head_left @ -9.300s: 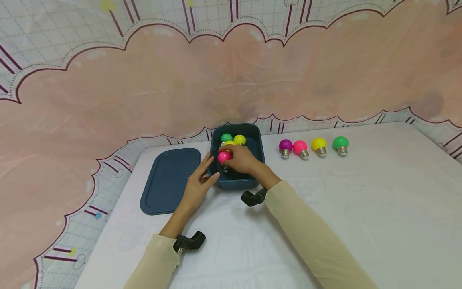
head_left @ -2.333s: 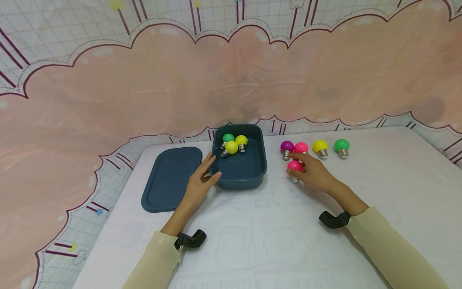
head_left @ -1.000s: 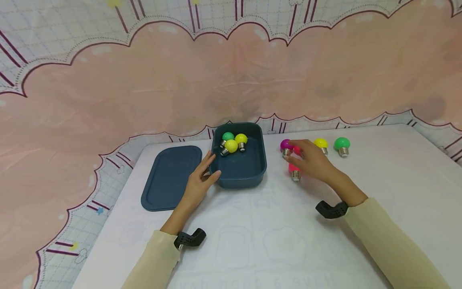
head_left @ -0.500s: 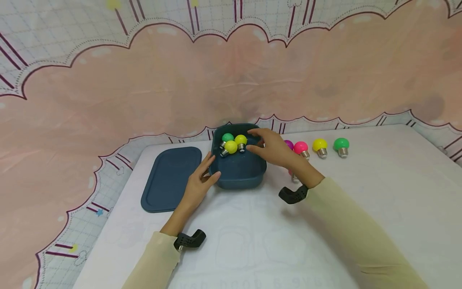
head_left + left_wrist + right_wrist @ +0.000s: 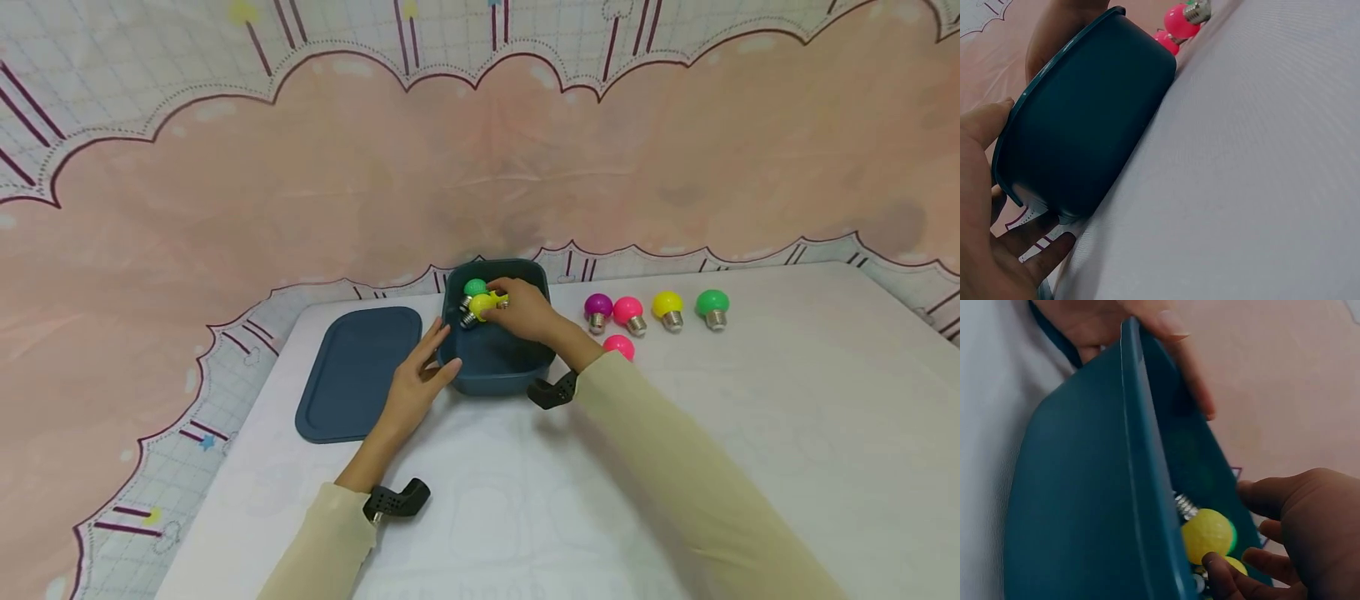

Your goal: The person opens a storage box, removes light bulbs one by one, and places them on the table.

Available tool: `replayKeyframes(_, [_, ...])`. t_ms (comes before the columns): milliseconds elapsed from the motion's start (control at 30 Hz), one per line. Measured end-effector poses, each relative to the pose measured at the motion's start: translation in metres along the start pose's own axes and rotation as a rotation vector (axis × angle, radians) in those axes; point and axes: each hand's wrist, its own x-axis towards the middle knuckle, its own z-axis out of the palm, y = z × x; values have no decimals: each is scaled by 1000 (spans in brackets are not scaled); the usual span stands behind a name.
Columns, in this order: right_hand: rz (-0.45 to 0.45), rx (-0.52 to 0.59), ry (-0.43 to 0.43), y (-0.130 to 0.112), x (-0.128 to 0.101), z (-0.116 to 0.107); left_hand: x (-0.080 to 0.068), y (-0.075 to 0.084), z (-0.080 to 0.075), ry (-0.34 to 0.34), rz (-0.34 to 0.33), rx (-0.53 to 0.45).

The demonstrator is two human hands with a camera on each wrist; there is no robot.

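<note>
A dark blue plastic box (image 5: pixel 495 383) stands lidless on the white table. My left hand (image 5: pixel 411 385) touches its left side, fingers spread and thumb by the near corner. Inside are a green light bulb (image 5: pixel 475 287) and a yellow bulb (image 5: pixel 481 307). A second yellow bulb (image 5: pixel 1235 565) shows partly behind the fingers of my right hand (image 5: pixel 522 310), which reaches into the box. In the right wrist view those fingers are apart, one fingertip overlapping the yellow bulbs; no clear grip is seen. Right of the box lies a pink bulb (image 5: pixel 618 346), partly covered by my right sleeve.
Along the table's back right lie a purple bulb (image 5: pixel 598 307), a pink bulb (image 5: pixel 629 311), a yellow bulb (image 5: pixel 667 305) and a green bulb (image 5: pixel 712 305). The flat blue lid (image 5: pixel 358 375) rests left of the box. A patterned cloth (image 5: pixel 525 167) hangs behind.
A pink bulb once in the box was set on the table below the purple and pink ones. My right hand then moved left, back into the box. The left hand stayed.
</note>
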Motion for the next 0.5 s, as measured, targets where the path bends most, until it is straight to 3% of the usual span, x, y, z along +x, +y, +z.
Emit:
replayKeyframes(300, [36,-72,-34,-3,16,17,0,2,-1,-3,6,-10])
replayKeyframes(500, [12,-122,-55,-2,20,22,0,3,-1,-4,8,-4])
